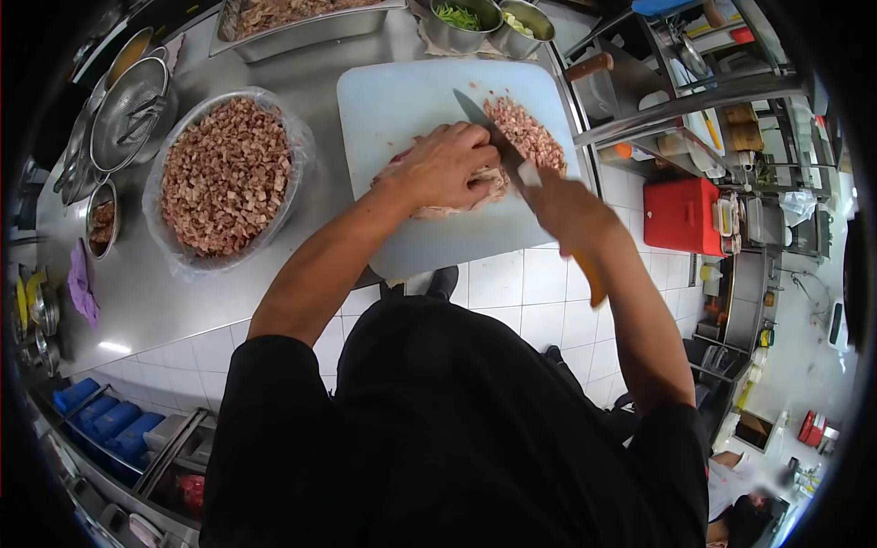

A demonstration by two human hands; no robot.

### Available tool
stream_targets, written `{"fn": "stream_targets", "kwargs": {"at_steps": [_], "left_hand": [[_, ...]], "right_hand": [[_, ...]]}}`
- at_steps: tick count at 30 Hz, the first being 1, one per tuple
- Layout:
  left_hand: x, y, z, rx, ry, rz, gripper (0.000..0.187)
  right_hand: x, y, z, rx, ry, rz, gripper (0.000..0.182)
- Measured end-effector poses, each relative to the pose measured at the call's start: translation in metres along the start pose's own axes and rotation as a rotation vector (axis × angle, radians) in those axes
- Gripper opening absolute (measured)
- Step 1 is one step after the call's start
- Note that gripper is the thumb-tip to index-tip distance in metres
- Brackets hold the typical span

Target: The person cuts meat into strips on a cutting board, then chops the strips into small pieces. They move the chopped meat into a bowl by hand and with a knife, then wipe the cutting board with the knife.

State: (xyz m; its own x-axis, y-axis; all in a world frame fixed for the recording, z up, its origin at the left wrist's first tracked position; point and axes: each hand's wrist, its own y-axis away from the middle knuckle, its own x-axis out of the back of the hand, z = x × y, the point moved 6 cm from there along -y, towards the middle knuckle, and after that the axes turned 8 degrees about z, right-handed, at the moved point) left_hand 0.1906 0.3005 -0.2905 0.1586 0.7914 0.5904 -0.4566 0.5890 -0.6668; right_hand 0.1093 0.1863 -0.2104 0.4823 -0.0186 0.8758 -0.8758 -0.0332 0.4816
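Observation:
On the white cutting board [384, 100] my left hand [448, 164] presses down on a piece of raw meat [457, 203], its fingers curled at the meat's right side. My right hand [571, 212] is wrapped round the yellow handle of a knife [486, 123]. The blade points up and to the left, close beside my left fingertips. Chopped meat [528, 132] lies in a heap to the right of the blade. Left of the board stands a large bowl lined with clear plastic [300, 151], full of diced meat [224, 178].
A metal tray [311, 32] of meat and two metal bowls [461, 41] stand behind the board. Strainers [128, 119], a small bowl [102, 219] and a purple cloth [82, 283] are at the left. A red box [681, 216] stands right; another person [731, 493] is at lower right.

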Motion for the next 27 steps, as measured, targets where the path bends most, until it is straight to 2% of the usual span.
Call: {"fn": "stream_targets", "kwargs": {"at_steps": [1, 3, 5, 7, 8, 9, 11, 12, 14, 17, 19, 20, 21, 24, 25, 27], "left_hand": [[-0.003, 0.001, -0.003, 0.007, 0.0, -0.049, 0.022], [-0.008, 0.005, -0.008, 0.01, 0.006, -0.11, 0.024], [-0.013, 0.007, -0.008, -0.012, 0.01, -0.145, 0.025], [-0.004, 0.01, -0.004, 0.026, 0.05, -0.053, 0.022], [0.0, 0.007, -0.004, 0.043, 0.069, -0.002, 0.02], [0.002, 0.006, -0.002, 0.041, 0.043, 0.003, 0.019], [0.006, 0.003, -0.002, 0.04, -0.011, 0.014, 0.018], [0.003, 0.004, -0.004, 0.048, -0.003, -0.024, 0.018], [-0.004, 0.008, -0.008, 0.062, 0.011, -0.101, 0.018], [-0.009, 0.01, -0.01, 0.009, 0.0, -0.087, 0.02], [0.0, 0.011, -0.003, 0.079, 0.045, -0.03, 0.018], [0.006, 0.005, -0.005, 0.106, 0.056, 0.011, 0.017], [0.007, 0.003, -0.007, 0.073, 0.031, 0.028, 0.017], [0.004, 0.005, -0.006, 0.042, 0.005, 0.026, 0.019], [0.001, 0.006, -0.007, 0.054, 0.01, -0.008, 0.02], [-0.001, 0.01, -0.01, 0.057, 0.013, -0.041, 0.021]], "right_hand": [[-0.023, 0.007, 0.006, 0.131, 0.219, 0.049, 0.019], [-0.07, -0.01, 0.013, -0.31, -0.184, 0.32, 0.025], [-0.076, -0.028, 0.015, -0.247, -0.177, 0.45, 0.028], [-0.061, -0.045, 0.026, -0.19, -0.217, 0.446, 0.029], [-0.035, -0.041, 0.021, -0.329, -0.422, 0.229, 0.031], [-0.013, -0.033, 0.007, -0.105, -0.345, 0.058, 0.027], [-0.005, -0.007, -0.001, 0.026, 0.017, -0.094, 0.023], [-0.02, 0.006, 0.003, 0.123, 0.131, 0.071, 0.022], [-0.081, -0.002, 0.021, -0.117, 0.003, 0.212, 0.029], [-0.083, -0.019, 0.01, -0.232, -0.222, 0.436, 0.029], [-0.073, -0.038, 0.021, -0.154, -0.201, 0.5, 0.03], [-0.051, -0.04, 0.019, -0.264, -0.324, 0.334, 0.027], [-0.032, -0.037, 0.008, -0.03, -0.235, 0.181, 0.025], [-0.022, 0.005, 0.001, 0.139, 0.061, 0.184, 0.026], [-0.044, 0.011, 0.003, 0.143, 0.141, 0.237, 0.028], [-0.073, 0.001, 0.005, -0.276, -0.118, 0.281, 0.038]]}}
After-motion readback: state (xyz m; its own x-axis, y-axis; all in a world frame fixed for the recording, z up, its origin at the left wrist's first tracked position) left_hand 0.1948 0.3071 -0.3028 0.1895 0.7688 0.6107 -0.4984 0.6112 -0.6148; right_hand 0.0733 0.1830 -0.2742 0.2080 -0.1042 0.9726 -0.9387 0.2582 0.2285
